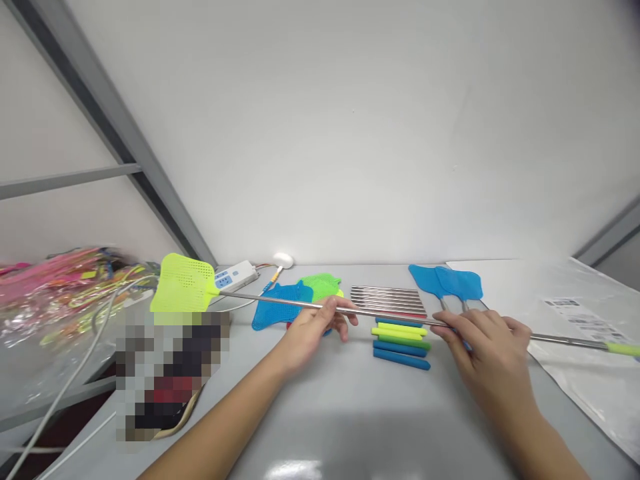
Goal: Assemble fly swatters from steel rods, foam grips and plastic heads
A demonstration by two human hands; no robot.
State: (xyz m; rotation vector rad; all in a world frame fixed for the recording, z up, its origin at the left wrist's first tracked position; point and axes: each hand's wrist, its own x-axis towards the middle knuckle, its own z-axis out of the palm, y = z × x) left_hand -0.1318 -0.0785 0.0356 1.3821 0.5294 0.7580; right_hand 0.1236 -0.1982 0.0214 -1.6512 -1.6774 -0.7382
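Observation:
A fly swatter [183,283] with a yellow-green mesh head and a long metal rod stretches across the view, its yellow-green handle at the far right. My left hand [313,330] pinches the rod near the middle, thumb on top. Farther right, my right hand [487,347] is closed around the same rod, palm down. Below the rod lie several coloured handles [401,359], blue, green and yellow, in a stack of rows. Behind it rest several metal rods [387,300] side by side. Blue swatters [457,281] lie beyond my right hand, partly covered by it.
Blue and green swatter heads [280,303] overlap behind my left hand. A white power strip [237,275] and cables stand at the back left. Bagged colourful items [75,287] fill the left side. A white plastic bag [590,333] covers the table's right side. A wall closes off the back.

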